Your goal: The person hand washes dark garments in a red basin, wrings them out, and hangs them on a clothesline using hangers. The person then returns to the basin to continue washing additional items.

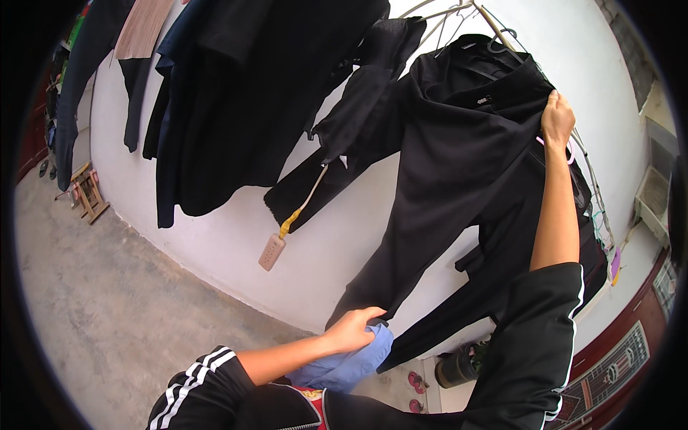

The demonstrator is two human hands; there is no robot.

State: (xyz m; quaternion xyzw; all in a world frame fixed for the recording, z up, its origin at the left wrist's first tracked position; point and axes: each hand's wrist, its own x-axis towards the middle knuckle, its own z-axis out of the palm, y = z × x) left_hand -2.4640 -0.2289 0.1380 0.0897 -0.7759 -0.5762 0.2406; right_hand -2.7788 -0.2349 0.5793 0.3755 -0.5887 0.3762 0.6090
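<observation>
Black trousers [446,161] hang before me on a black clothes hanger [502,40], the waistband at the top. My right hand [558,119] is raised and grips the right end of that waistband. Low in front of my body, my left hand [349,332] holds a bunched light-blue cloth [357,359]. Some dark fabric shows at its fingers, close to the lower trouser leg; whether it grips the leg too, I cannot tell. Behind the trousers, further dark garments [505,220] hang, partly hidden by them and my right arm.
Several dark garments [236,118] hang at the left along a white wall [322,258]. A power strip [272,251] dangles on its cable. Below are a concrete floor [107,301], a wooden stool [88,193], a dark plant pot [454,371] and pink shoes [416,381].
</observation>
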